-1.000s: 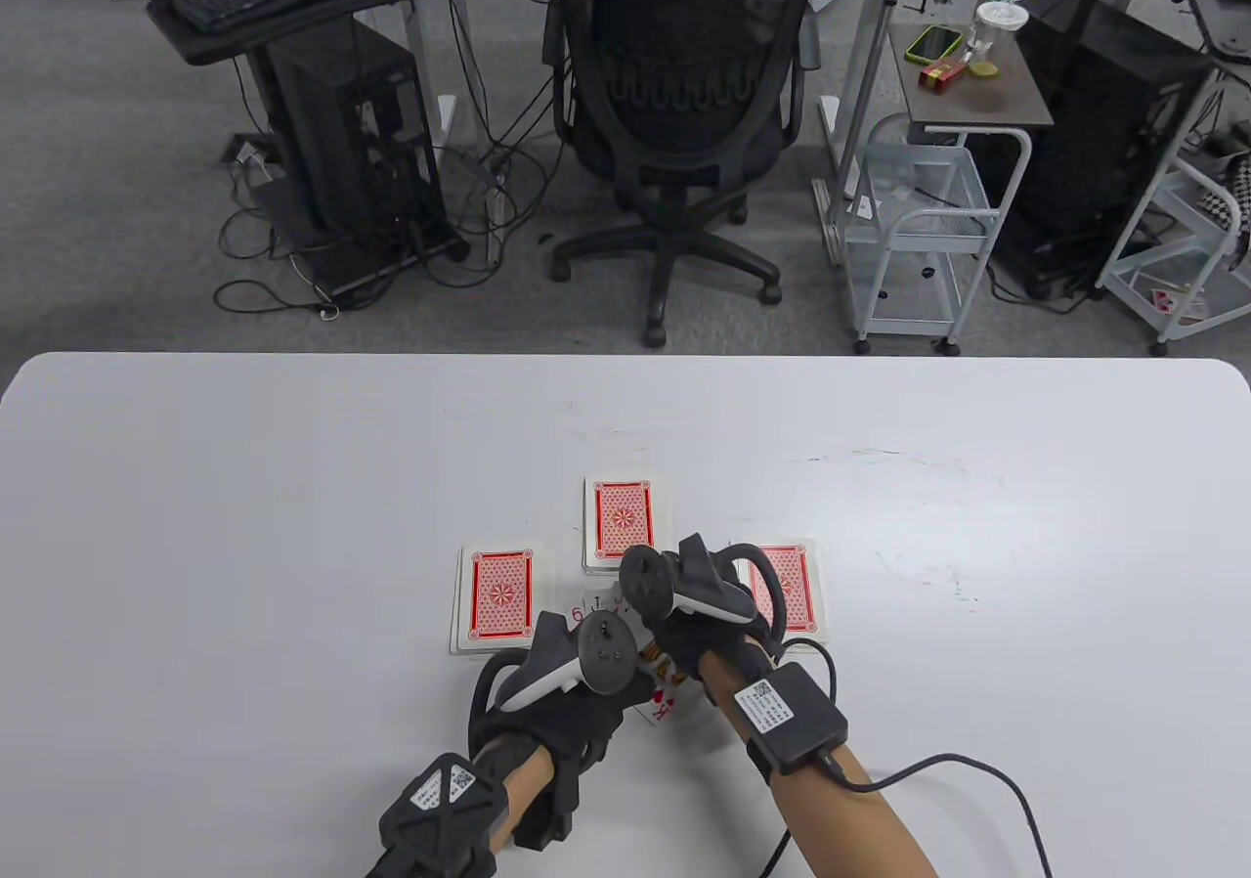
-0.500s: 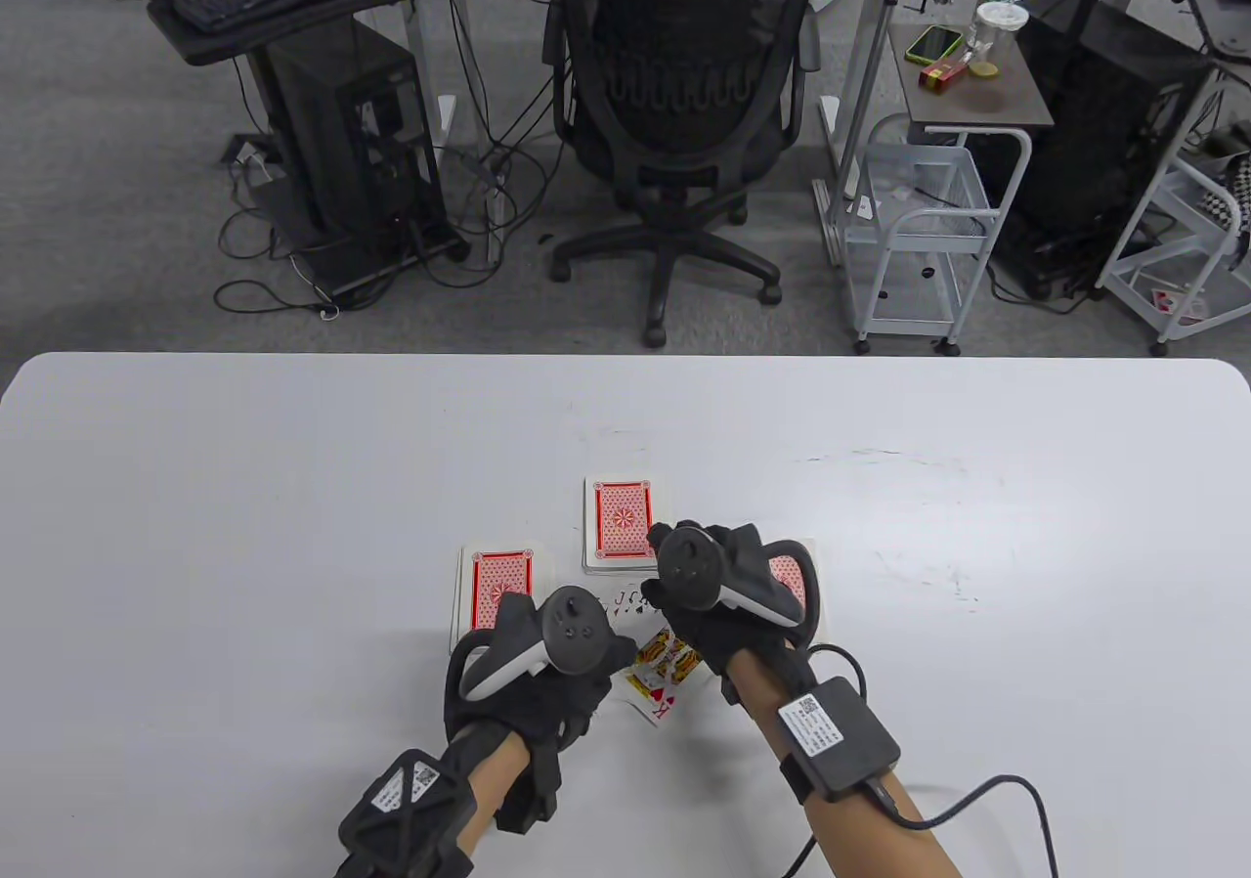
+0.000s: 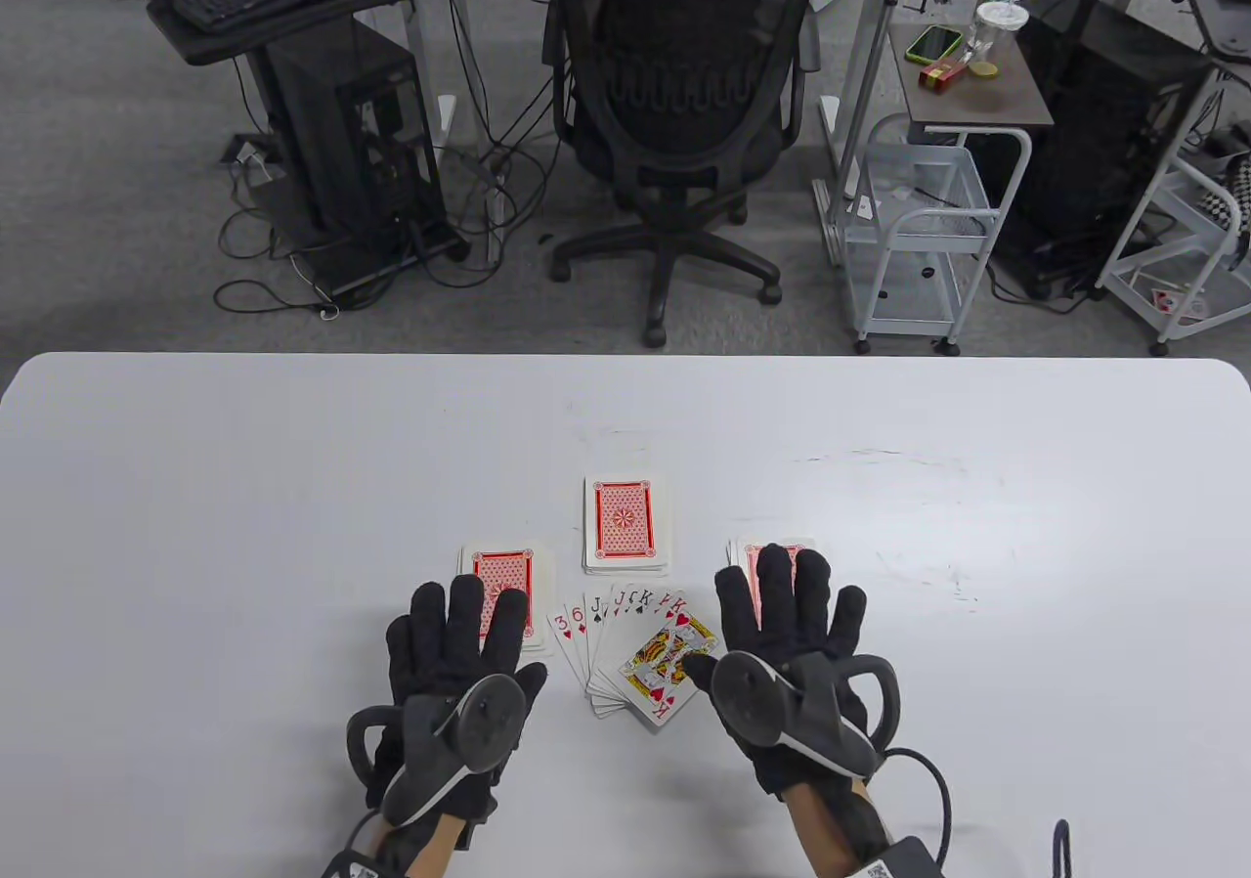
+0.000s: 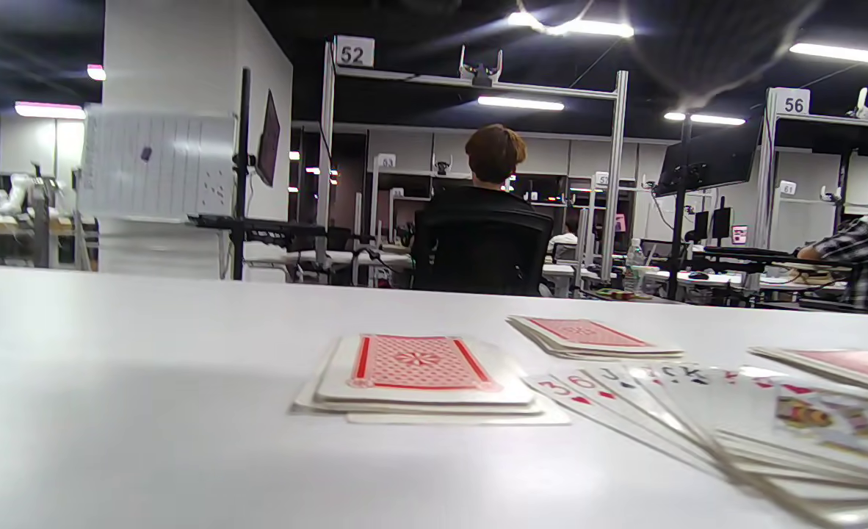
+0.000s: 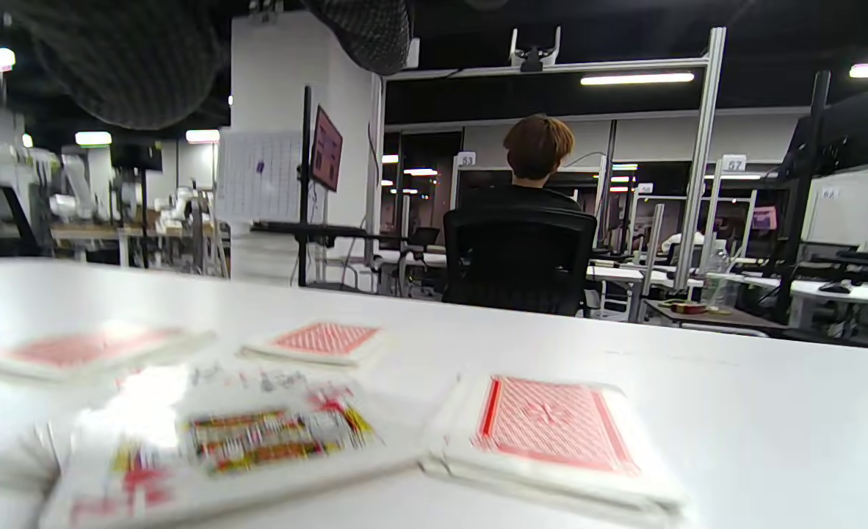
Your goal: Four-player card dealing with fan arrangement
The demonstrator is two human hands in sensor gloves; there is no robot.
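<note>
A face-up fan of cards (image 3: pixel 635 658) lies on the white table (image 3: pixel 244 487), a king on top; it also shows in the left wrist view (image 4: pixel 706 411) and, blurred, in the right wrist view (image 5: pixel 258 433). Three face-down red-backed piles lie around it: left pile (image 3: pixel 500 590) (image 4: pixel 423 371), far pile (image 3: pixel 625 523) (image 4: pixel 588 334), right pile (image 3: pixel 751 555) (image 5: pixel 551 426). My left hand (image 3: pixel 454 658) lies flat with fingers spread, fingertips over the left pile. My right hand (image 3: pixel 792 638) lies flat with fingers spread, fingertips over the right pile, thumb by the fan. Neither holds a card.
A black office chair (image 3: pixel 684 115) stands beyond the table's far edge. A white wire cart (image 3: pixel 919 223) and desks with computers stand on the floor behind.
Both hands have let go of the fan and drawn apart and back toward me, opening flat on the table. The fan now lies uncovered and spread.
</note>
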